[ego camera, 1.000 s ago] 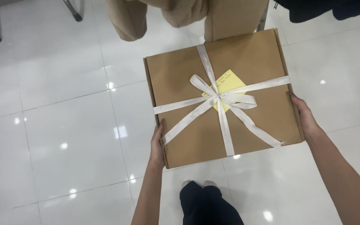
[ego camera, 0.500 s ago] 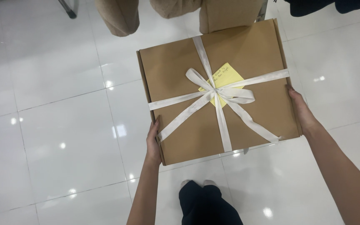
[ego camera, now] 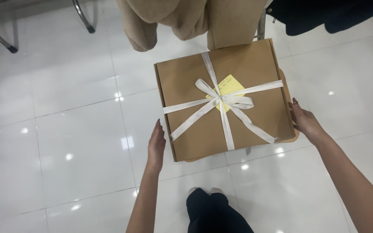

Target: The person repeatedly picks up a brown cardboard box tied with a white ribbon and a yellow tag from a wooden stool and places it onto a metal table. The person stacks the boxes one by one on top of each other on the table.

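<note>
Both grips open flat (two hands (ego camera: 156, 144), (ego camera: 305, 123)) beside one ribboned brown box (ego camera: 195, 125).

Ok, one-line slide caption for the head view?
Both hands flank a ribbon-tied brown cardboard box resting on a seat.

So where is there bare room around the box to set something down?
Bare white floor spreads left of the brown box, beyond the left hand. More floor lies right of the right hand. It is crowded above: a beige coat, a dark garment, chair legs.
</note>
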